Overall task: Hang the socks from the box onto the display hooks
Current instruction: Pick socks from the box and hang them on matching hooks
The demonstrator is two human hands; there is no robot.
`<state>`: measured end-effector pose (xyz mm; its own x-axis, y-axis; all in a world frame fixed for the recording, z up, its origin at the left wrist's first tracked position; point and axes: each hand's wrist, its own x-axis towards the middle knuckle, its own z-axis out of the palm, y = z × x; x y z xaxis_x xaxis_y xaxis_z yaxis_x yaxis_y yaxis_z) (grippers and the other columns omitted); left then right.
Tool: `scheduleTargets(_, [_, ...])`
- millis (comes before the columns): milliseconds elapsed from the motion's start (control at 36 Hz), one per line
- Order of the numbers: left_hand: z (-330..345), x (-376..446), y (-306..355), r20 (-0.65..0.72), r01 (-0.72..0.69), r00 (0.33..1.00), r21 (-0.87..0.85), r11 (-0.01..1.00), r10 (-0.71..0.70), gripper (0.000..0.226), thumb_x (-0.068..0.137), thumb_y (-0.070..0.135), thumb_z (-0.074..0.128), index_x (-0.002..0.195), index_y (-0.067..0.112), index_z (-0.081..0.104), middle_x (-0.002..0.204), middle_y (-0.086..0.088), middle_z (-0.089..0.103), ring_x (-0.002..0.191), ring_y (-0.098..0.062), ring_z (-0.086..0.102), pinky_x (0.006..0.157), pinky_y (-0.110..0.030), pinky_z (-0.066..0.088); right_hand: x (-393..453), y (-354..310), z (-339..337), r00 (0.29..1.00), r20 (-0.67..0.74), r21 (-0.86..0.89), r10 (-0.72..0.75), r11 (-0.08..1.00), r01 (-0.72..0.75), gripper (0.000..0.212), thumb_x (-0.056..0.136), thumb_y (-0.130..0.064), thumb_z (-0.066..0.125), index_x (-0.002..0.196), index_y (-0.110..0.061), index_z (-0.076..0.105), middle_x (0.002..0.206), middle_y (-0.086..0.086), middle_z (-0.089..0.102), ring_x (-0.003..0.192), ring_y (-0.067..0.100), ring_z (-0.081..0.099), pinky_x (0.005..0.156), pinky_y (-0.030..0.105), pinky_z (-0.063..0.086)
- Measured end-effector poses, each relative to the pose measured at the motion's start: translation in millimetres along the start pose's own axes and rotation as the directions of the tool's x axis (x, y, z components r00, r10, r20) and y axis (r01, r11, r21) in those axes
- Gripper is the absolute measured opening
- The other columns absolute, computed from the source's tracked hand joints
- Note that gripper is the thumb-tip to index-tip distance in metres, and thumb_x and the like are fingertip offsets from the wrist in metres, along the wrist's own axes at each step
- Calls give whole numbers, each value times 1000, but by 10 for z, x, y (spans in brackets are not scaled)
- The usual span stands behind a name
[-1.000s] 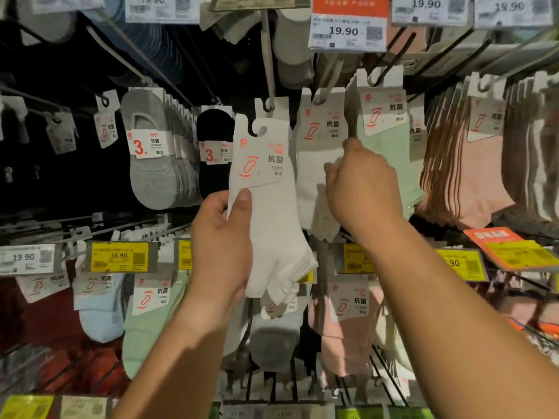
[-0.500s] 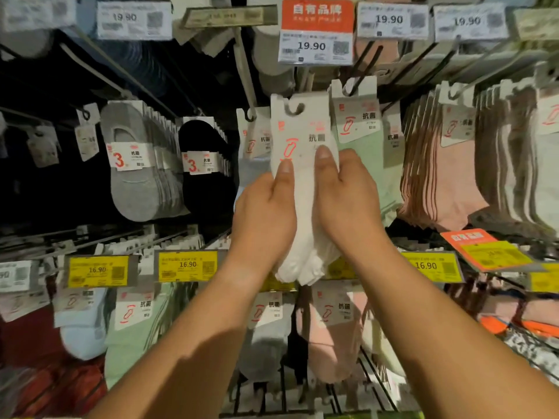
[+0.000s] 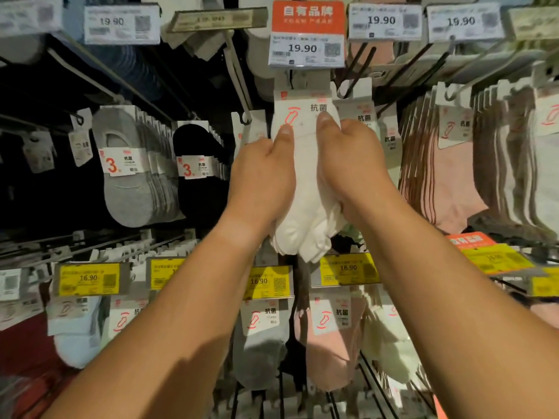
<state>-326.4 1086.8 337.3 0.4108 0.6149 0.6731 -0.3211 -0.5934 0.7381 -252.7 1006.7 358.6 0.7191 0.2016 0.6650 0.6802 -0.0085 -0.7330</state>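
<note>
A pack of white socks (image 3: 307,192) with a white card header is held up in the middle of the rack, its card top tucked just under the 19.90 price tag (image 3: 307,34). My left hand (image 3: 261,182) grips the pack's left side, thumb on the card. My right hand (image 3: 352,164) grips its right side, thumb on the card too. The hook behind the card is hidden by the tag. An empty hook tip (image 3: 246,117) shows just left of the pack.
Grey socks (image 3: 127,176) and black socks (image 3: 196,170) hang to the left, pink socks (image 3: 447,176) to the right. Yellow 16.90 tags (image 3: 87,279) front a lower row with grey and pink packs. No box is in view.
The white pack moved right and up, from beside the empty hook to under the orange tag. My right hand left the hanging socks and took hold of the pack alongside my left.
</note>
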Motion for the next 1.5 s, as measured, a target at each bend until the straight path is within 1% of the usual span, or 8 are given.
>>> scheduleTargets(167, [40, 91, -68, 16, 36, 999, 58, 998, -37, 53, 102, 43, 48, 71, 3, 62, 72, -14, 64, 83, -37, 63, 74, -40, 48, 96, 54, 61, 998, 30, -56, 55, 997, -54, 48, 101, -45, 42, 119, -5, 62, 117, 13, 65, 108, 32, 60, 90, 35, 47])
scheduleTargets(361, [209, 436, -443, 133, 126, 973, 384, 915, -190, 59, 103, 57, 36, 119, 8, 66, 112, -10, 69, 104, -31, 63, 88, -38, 53, 200, 180, 297, 980, 69, -173, 185, 970, -171, 44, 103, -44, 38, 125, -10, 55, 125, 13, 62, 108, 33, 59, 81, 33, 43])
scheduleTargets(472, [149, 422, -607, 268, 75, 938, 460, 885, -219, 64, 87, 64, 55, 131, 17, 60, 121, -6, 68, 108, -28, 65, 91, -40, 55, 37, 377, 379, 981, 104, -311, 163, 942, -124, 30, 103, -30, 45, 124, -9, 46, 124, 15, 61, 108, 35, 58, 75, 33, 37])
scheduleTargets(611, [24, 370, -755, 387, 25, 857, 627, 778, -340, 55, 64, 35, 81, 110, 8, 67, 99, -13, 73, 94, -36, 70, 74, -41, 60, -205, 515, 376, 927, 252, -610, 276, 790, -69, 43, 96, -13, 58, 132, 0, 37, 133, 19, 55, 121, 34, 55, 82, 35, 41])
scheduleTargets(750, [-80, 271, -641, 469, -96, 808, 701, 707, -356, 39, 84, 21, 78, 113, 0, 65, 103, -21, 71, 97, -36, 70, 78, -39, 58, -309, 451, 304, 889, 338, -805, 308, 584, 104, 34, 94, -18, 64, 123, -3, 56, 130, 13, 59, 119, 28, 57, 84, 31, 44])
scheduleTargets(972, [-334, 116, -431, 468, -235, 844, 762, 603, -263, 56, 85, 37, 69, 129, 9, 51, 114, -12, 64, 102, -35, 64, 79, -38, 54, -719, 259, 80, 960, 217, -800, 178, 595, 70, 23, 97, -13, 56, 117, -2, 55, 120, 17, 63, 111, 33, 61, 76, 33, 43])
scheduleTargets(1111, [-412, -364, -97, 322, -337, 935, 676, 655, 149, 46, 93, 35, 65, 125, 6, 48, 119, -20, 59, 112, -43, 54, 83, -47, 48, -1137, 207, -153, 985, 167, -790, 38, 603, 110, 20, 97, -12, 54, 115, -9, 46, 110, 14, 61, 99, 35, 62, 65, 32, 31])
scheduleTargets(1500, [1604, -2923, 495, 843, -466, 538, 308, 830, -10, 33, 90, 44, 62, 110, 18, 64, 112, -13, 68, 105, -37, 63, 78, -40, 51, -2605, 790, -3021, 904, -68, -932, 423, 297, -209, 25, 99, -21, 51, 120, -7, 52, 117, 16, 61, 108, 34, 62, 78, 37, 46])
